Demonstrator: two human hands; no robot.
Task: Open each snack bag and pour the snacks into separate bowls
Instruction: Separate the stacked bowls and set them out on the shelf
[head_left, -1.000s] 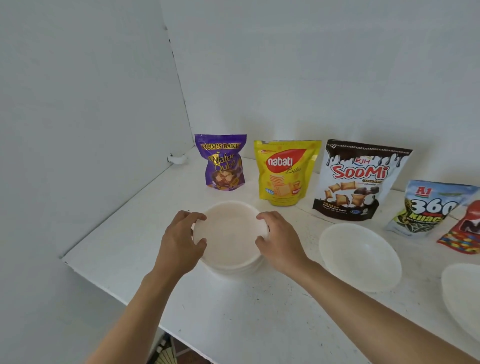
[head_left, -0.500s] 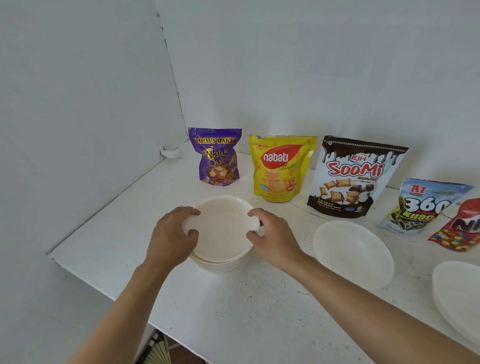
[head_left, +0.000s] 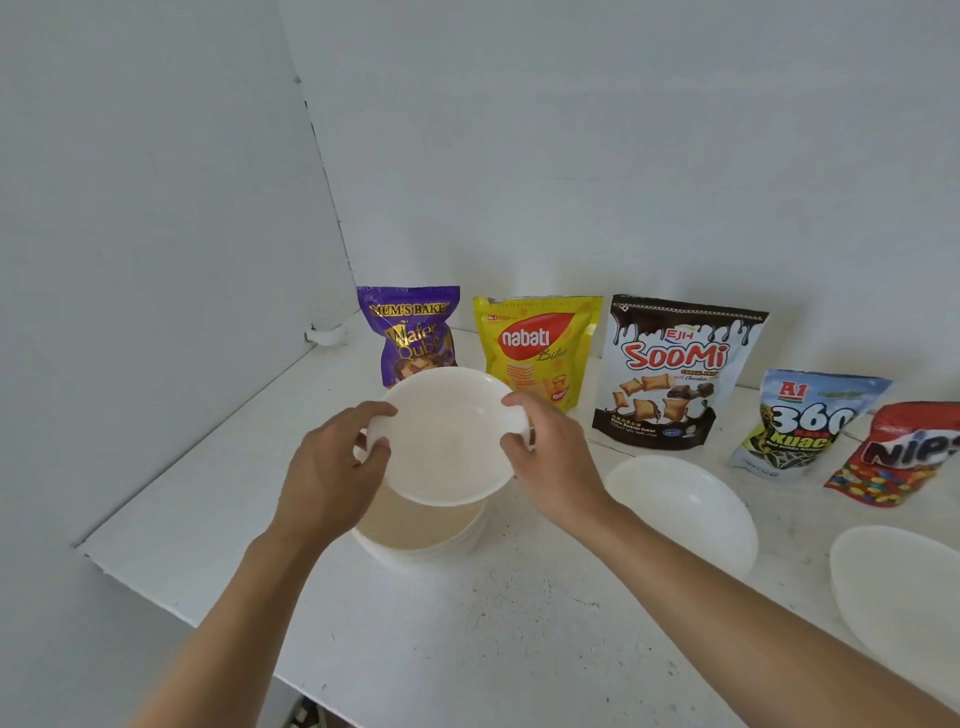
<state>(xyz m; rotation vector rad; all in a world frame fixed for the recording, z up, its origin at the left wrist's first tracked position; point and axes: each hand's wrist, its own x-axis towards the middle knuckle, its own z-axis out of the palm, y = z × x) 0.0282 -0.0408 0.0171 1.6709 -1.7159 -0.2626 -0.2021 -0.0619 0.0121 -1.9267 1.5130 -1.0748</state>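
A white bowl hangs tilted above a stack of white bowls. My left hand grips its left rim and my right hand grips its right rim. Several closed snack bags stand along the back wall: purple Wafer Qube, yellow Nabati, brown-and-white Soomi, blue 360 Kuaci and red Nips. The lifted bowl hides the lower part of the purple bag.
A single white bowl sits right of the stack, and another white bowl lies at the right edge. The white table ends at a front edge near me, and a wall closes the left side.
Both hands have lifted the top bowl up off the stack and tilted it; before, it sat nested on the stack with both hands at its rim.
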